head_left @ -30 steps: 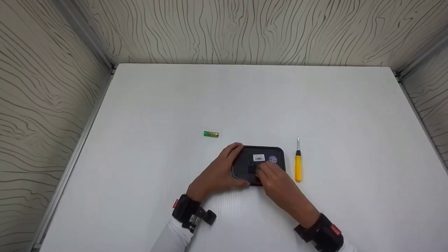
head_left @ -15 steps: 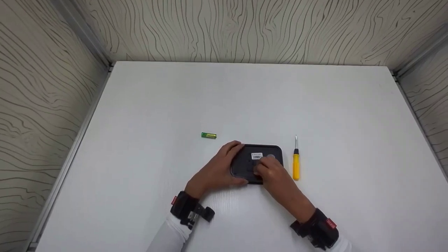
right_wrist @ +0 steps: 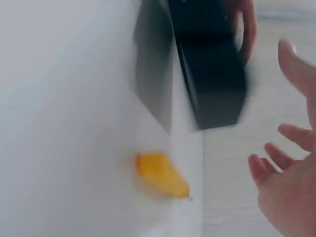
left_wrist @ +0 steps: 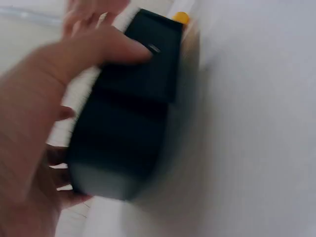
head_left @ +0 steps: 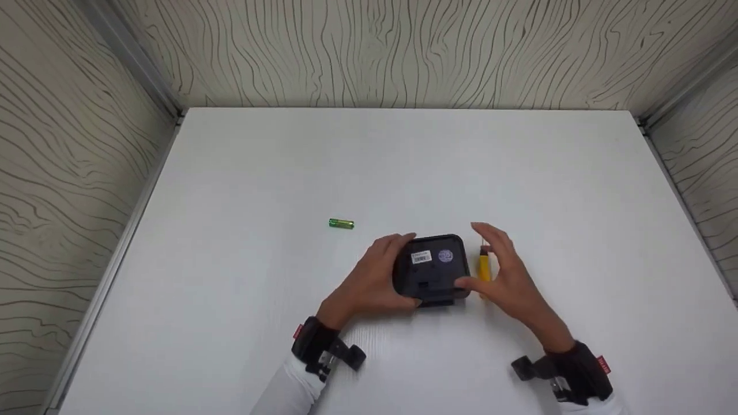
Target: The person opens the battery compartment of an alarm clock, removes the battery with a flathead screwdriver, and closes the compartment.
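Observation:
My left hand (head_left: 375, 276) grips the left side of a black rounded-corner device (head_left: 432, 271), thumb at the near edge and fingers at the far one. A white barcode label and a round purple sticker show on its upward face. In the left wrist view the device (left_wrist: 118, 133) is lifted and tilted, somewhat blurred. My right hand (head_left: 510, 282) is spread at the device's right side, fingers and thumb apart; the right wrist view shows a gap between this hand (right_wrist: 291, 187) and the device (right_wrist: 212, 74). Under the right hand lies a yellow-handled screwdriver (head_left: 484, 267), partly hidden.
A green battery (head_left: 341, 223) lies on the white table (head_left: 259, 173), beyond and left of the device. Wood-grain patterned panels (head_left: 380, 52) stand at the back and both sides of the table.
My right hand has let go of the middle of the device's face, drawn back to the right and spread its fingers. The left hand has raised and tilted the device.

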`<state>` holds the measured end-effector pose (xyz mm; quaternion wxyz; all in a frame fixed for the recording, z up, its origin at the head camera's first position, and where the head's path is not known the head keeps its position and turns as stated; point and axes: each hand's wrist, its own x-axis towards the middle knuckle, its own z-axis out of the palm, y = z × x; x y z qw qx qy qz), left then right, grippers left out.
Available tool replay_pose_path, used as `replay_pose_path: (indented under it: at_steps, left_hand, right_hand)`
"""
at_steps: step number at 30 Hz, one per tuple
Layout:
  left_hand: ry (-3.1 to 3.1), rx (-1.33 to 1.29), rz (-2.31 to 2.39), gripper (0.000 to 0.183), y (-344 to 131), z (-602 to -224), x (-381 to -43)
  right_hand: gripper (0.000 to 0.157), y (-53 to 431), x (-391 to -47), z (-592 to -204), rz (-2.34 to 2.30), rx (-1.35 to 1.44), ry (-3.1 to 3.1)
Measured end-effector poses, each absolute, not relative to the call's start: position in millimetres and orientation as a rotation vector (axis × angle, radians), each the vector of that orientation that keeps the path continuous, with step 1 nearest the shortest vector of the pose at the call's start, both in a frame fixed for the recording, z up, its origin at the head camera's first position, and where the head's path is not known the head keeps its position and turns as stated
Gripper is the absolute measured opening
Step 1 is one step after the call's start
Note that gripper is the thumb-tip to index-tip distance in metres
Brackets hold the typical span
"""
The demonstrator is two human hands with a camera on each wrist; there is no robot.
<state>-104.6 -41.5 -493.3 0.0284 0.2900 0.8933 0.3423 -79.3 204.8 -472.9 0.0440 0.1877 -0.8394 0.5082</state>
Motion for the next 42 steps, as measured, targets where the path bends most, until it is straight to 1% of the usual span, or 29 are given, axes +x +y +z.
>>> replay_pose_path:
  at_steps: [3,5,6,8,11,14,17,21,24,28,31,37,42]
  left_hand:
    - [2.508,0.776,1.531,0.104,-41.7,-491.1,-94.4]
    - [2.291,0.760,1.779,0.101,-37.5,-485.3,-87.6]
    - [2.188,0.758,1.860,0.098,-35.1,-480.2,-83.8]
    - [2.055,0.785,1.909,0.095,-31.0,-468.8,-77.3]
    - [1.975,0.819,1.884,0.095,-31.4,-453.9,-73.5]
    - [1.932,0.826,1.887,0.101,-39.6,-445.2,-78.8]
    - [1.832,0.787,2.049,0.101,-48.5,-450.3,-87.3]
    - [1.818,0.754,2.155,0.096,-58.6,-471.3,-94.3]
    - [2.041,0.778,1.954,0.100,-69.3,-489.9,-100.2]
    - [2.392,0.842,1.459,0.111,-81.9,-505.9,-107.4]
    - [2.484,0.842,1.236,0.112,-83.3,-512.6,-111.8]
    - [2.533,0.800,1.155,0.106,-78.7,-516.5,-116.7]
    - [2.549,0.788,1.135,0.106,-78.3,-516.1,-116.4]
  right_hand:
    - [0.113,204.3,-76.8,-470.0,2.011,0.726,-2.439]
    - [0.124,198.4,-76.2,-466.5,2.253,0.832,-2.329]
    - [0.127,195.1,-76.6,-464.8,2.330,0.855,-2.288]
    - [0.126,189.9,-77.8,-462.7,2.432,0.868,-2.207]
    - [0.117,184.5,-78.2,-456.6,2.428,0.881,-2.208]
    - [0.108,176.2,-74.6,-442.2,2.061,1.020,-2.425]
    - [0.112,171.8,-72.7,-441.7,1.632,1.073,-2.619]
    - [0.115,180.9,-74.9,-463.6,1.416,1.015,-2.747]
    - [0.112,185.5,-77.9,-471.4,1.213,0.966,-2.846]
    - [0.111,183.4,-88.6,-475.9,0.865,0.966,-2.976]
    - [0.112,180.6,-96.3,-474.8,0.754,0.995,-3.033]
    - [0.118,177.3,-103.5,-477.0,0.680,0.982,-3.100]
    - [0.119,177.7,-104.9,-483.4,0.691,0.973,-3.112]
